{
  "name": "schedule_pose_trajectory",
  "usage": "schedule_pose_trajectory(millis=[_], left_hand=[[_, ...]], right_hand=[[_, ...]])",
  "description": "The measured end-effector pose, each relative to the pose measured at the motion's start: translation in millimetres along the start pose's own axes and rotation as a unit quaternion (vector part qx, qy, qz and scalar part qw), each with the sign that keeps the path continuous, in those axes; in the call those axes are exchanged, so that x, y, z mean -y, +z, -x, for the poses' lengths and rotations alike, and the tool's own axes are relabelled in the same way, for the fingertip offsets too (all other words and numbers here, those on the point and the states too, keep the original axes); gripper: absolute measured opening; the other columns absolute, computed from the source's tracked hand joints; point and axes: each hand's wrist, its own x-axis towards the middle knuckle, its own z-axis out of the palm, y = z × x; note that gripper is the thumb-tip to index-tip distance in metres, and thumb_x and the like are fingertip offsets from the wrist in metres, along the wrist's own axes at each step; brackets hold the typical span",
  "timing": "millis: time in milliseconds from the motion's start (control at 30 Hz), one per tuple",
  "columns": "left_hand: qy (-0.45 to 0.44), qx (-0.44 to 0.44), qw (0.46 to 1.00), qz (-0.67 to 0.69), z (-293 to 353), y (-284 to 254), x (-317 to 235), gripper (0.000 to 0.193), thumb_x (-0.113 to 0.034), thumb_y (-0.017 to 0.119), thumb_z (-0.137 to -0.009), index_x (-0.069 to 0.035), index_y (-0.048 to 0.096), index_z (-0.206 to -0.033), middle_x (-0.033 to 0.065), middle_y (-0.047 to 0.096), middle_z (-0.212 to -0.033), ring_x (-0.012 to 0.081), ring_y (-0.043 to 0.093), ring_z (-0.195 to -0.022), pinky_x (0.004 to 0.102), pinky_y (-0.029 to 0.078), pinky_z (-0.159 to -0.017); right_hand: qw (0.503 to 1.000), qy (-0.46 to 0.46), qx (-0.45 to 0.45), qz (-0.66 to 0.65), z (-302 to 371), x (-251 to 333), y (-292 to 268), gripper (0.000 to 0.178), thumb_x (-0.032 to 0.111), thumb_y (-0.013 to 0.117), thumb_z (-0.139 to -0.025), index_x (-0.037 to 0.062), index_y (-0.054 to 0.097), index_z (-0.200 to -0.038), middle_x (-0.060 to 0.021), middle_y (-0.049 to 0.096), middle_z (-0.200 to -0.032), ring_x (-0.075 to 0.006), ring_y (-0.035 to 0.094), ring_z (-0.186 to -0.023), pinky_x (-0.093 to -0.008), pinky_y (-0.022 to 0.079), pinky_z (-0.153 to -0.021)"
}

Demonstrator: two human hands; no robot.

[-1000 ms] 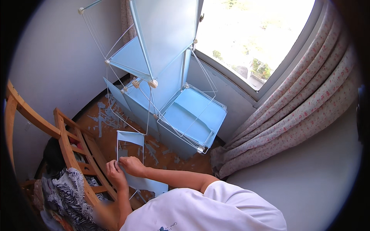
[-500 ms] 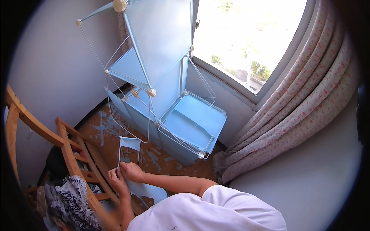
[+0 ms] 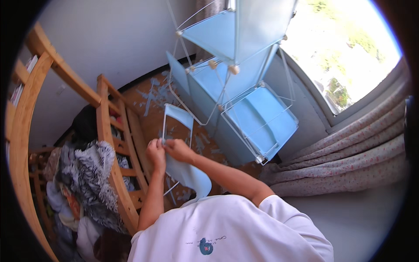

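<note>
Pale blue sheet (image 3: 190, 177) and white frame (image 3: 164, 122) sit low before the person, between a wooden rail (image 3: 104, 118) and a blue shelf (image 3: 207, 83). The left hand (image 3: 156, 153) and right hand (image 3: 180, 150) meet at the frame's left bar, fingertips pinched on what looks like the sheet's edge (too small to be certain). Pale scraps (image 3: 152, 94) litter the brown floor (image 3: 152, 122) beyond.

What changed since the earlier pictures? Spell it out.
The view has swung left, so the blue shelving unit appears farther right and more of the wooden frame shows. The loose end of the blue sheet shows more, curling below the right forearm. Unchanged: left grip and right grip, together at the sheet's edge.
</note>
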Motion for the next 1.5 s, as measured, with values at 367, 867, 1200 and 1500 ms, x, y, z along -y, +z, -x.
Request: schedule_pose_trajectory(millis=[367, 867, 1200, 1500], left_hand=[[-0.308, 0.174, 0.854, 0.381, -16, -6, -1, 0.021, -0.02, 0.058, -0.087, -0.001, 0.062, -0.08, -0.002, 0.057, -0.068, 0.006, 0.048, -0.059, 0.0217, 0.039, -0.053], [-0.327, 0.345, 0.74, 0.476, 3, -30, 3, 0.026, -0.024, 0.053, -0.09, -0.001, 0.06, -0.099, 0.0006, 0.061, -0.081, 0.007, 0.056, -0.071, 0.0219, 0.045, -0.064], [-0.343, 0.194, 0.777, 0.491, 11, 1, 15, 0.027, -0.021, 0.057, -0.088, 0.002, 0.062, -0.101, 0.0054, 0.064, -0.09, 0.0114, 0.058, -0.079, 0.024, 0.045, -0.07], [-0.254, 0.139, 0.896, 0.338, 24, 10, -17, 0.025, -0.017, 0.057, -0.087, 0.004, 0.064, -0.097, 0.0021, 0.064, -0.082, 0.0072, 0.052, -0.072, 0.0228, 0.043, -0.065]], right_hand=[[0.986, -0.105, -0.016, 0.131, 2, 5, -20, 0.022, 0.023, 0.057, -0.083, 0.0042, 0.051, -0.073, -0.0163, 0.055, -0.06, -0.0369, 0.055, -0.06, -0.0442, 0.042, -0.053], [0.998, 0.035, -0.001, 0.059, -2, -1, -39, 0.021, 0.023, 0.06, -0.083, 0.0022, 0.056, -0.084, -0.0134, 0.055, -0.066, -0.0266, 0.055, -0.06, -0.0352, 0.042, -0.055], [0.928, -0.117, -0.075, 0.345, 39, 36, -15, 0.065, 0.03, 0.07, -0.066, -0.0009, 0.048, -0.118, -0.0177, 0.045, -0.124, -0.0353, 0.032, -0.124, -0.0493, 0.025, -0.099], [0.911, -0.031, -0.088, 0.402, 37, 5, 3, 0.062, 0.017, 0.056, -0.073, -0.0104, 0.035, -0.124, -0.0246, 0.041, -0.126, -0.0344, 0.041, -0.116, -0.0463, 0.036, -0.09]])
